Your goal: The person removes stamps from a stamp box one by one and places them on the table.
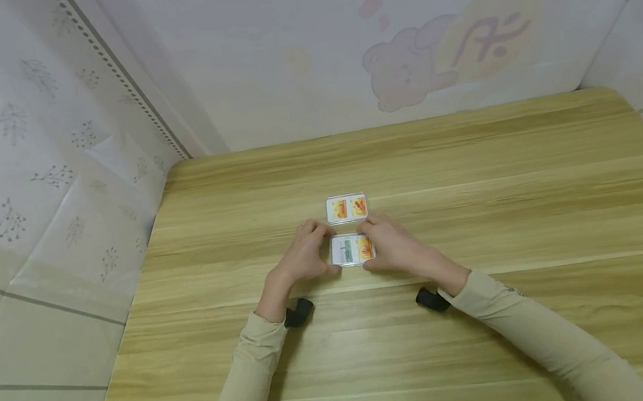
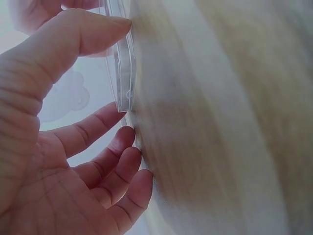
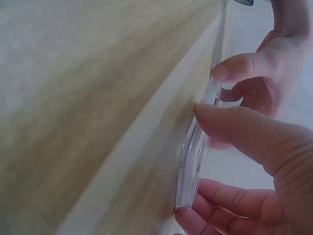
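Counter (image 1: pixel 369 365): wood-grain surface in pale yellow-brown, carrying all items under inspection. Back covering (image 1: pixel 275 49): pale, printed with a bear figure, standing behind the far edge of the counter. Left covering (image 1: pixel 14 168): pale, printed with grey sprigs, alongside the left edge.

Left sleeve (image 1: pixel 242 383) and right sleeve (image 1: pixel 544 334): beige, both reaching in from the near side. Left hand (image 1: pixel 303 258): pinching the left end of the near clear case (image 1: pixel 355 263), thumb at the near edge, fingers at the far edge; in the left wrist view the remaining fingers are bent loosely and spaced apart. Right hand (image 1: pixel 396 245): pinching the right end of the same case in like manner. Black fittings (image 1: pixel 299 312): one at the inner side of each wrist.

The near case is between the hands, around the middle of the counter, face up; whether its underside touches the surface cannot be determined. Far clear case (image 1: pixel 348 220): flat on the counter just beyond it, apart from it and roughly aligned. Printed pictures: one green (image 1: pixel 346 251) and one orange (image 1: pixel 365 248) in the near case, two orange-yellow in the far case
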A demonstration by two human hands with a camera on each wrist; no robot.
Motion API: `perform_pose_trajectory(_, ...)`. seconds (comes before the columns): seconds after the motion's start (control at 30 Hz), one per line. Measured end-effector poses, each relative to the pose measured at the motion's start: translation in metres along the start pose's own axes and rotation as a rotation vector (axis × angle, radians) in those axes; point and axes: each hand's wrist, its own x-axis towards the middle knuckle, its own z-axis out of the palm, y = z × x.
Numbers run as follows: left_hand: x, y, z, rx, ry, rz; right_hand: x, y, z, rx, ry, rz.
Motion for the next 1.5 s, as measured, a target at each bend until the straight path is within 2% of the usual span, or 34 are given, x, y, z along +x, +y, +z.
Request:
perform_pose_trajectory(1.0,0.0010,0.0017,0.0003,0.015,-0.015,-0.023,0.0025,-0.0009,-0.0052,0.014,-0.026,-0.017)
perform_pose_trajectory(1.5,0.0013,0.0000,0.0016,0.012,-0.008,-0.014,0.0045,-0.0004,-0.0063,0.027,-0.047,-0.010)
